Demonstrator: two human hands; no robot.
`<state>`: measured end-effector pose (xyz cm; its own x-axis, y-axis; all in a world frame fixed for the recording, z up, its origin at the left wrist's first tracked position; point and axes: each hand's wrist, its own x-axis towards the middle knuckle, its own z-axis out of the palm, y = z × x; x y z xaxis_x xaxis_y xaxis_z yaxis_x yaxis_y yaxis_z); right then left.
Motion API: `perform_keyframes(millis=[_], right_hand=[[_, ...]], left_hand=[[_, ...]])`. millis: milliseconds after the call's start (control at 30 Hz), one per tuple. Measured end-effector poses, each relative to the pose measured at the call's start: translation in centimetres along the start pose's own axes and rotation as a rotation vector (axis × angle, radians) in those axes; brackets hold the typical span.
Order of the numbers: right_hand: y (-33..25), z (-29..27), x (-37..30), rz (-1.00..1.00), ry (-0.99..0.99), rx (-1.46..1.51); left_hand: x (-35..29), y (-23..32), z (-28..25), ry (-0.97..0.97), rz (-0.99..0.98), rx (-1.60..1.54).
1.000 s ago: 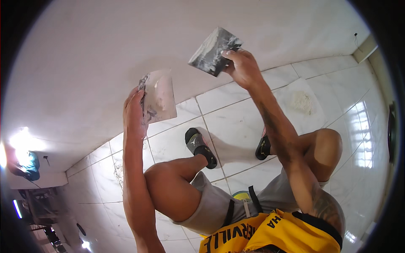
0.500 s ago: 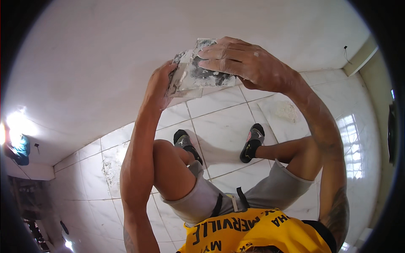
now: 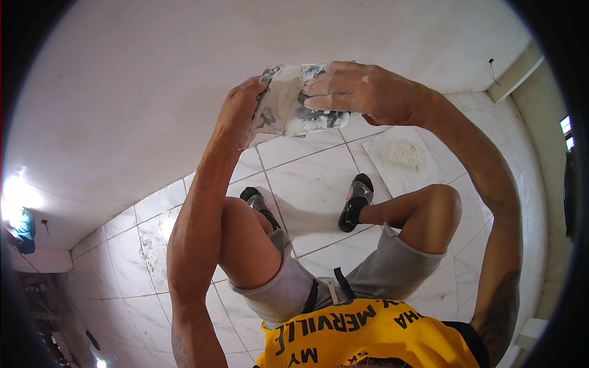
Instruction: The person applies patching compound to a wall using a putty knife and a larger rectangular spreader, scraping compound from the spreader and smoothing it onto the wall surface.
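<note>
Smeared plates [image 3: 282,99] in grip of left hand [image 3: 241,110] and flat-fingered right hand [image 3: 371,92], right arm [image 3: 469,144] bowed

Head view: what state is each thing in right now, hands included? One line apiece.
Left hand: closed on the left plate's outer edge
Right hand: holding the right plate, fingers spread over its face
Left plate: smeared with pale paste
Right plate: smeared, partly covered by fingers
Pale patch: lying on the sheet; wet or dry unclear
Sheet: flat on the floor
Light: on
</note>
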<state>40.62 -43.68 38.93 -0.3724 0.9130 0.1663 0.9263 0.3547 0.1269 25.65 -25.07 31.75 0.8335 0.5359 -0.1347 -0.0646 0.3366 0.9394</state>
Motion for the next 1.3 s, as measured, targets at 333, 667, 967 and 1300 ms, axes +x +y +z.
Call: perform_keyframes(millis=[333, 667, 967, 1300], right_hand=[[4.7, -2.5, -0.5, 0.239, -0.112, 0.315], [12.8, 25.7, -11.2, 1.030, 0.441, 1.878], [10.1, 49.8, -9.7, 1.640, 1.252, 2.115], [12.7, 54.3, -5.9, 1.863, 1.168, 1.888]], left_hand=[[2.4, -0.1, -3.5, 0.058, 0.029, 0.034], [3.8, -7.6, -10.0, 0.277, -0.111, 0.232], [5.8, -19.6, -10.3, 0.223, -0.277, -0.012], [5.2, -23.4, -11.7, 0.288, -0.478, -0.026]])
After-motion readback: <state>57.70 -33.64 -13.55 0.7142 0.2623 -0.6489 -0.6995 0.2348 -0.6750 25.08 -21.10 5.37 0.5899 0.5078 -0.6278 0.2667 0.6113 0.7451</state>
